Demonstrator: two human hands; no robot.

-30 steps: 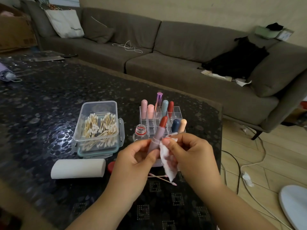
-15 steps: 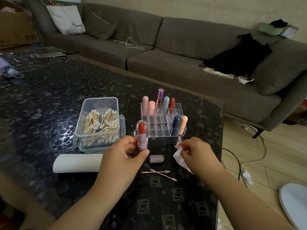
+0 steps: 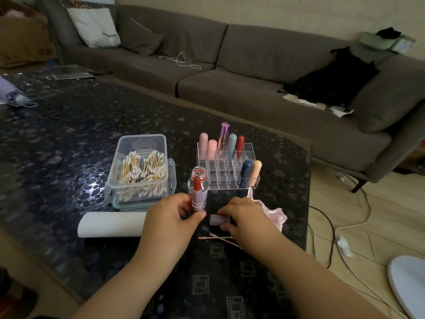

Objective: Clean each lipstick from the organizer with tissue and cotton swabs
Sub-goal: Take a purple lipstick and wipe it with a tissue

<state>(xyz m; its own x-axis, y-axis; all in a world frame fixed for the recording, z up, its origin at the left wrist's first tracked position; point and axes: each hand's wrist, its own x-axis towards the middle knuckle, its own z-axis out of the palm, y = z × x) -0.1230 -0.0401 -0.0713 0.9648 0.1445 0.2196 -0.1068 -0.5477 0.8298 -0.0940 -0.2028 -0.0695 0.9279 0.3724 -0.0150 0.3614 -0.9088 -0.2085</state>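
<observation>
We see the left hand [image 3: 171, 217] gripping the uncapped lipstick [image 3: 198, 195] upright above the desk [image 3: 69, 139], at six o'clock of the organizer [image 3: 226, 168]. The right hand [image 3: 245, 217] pinches its cap [image 3: 217, 219]; tissue [image 3: 274, 215] lies at three o'clock.

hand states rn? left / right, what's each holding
Left hand: grips the uncapped lipstick, held upright.
Right hand: fingers pinch the lipstick cap lying on the table; the used tissue lies beside it.
</observation>
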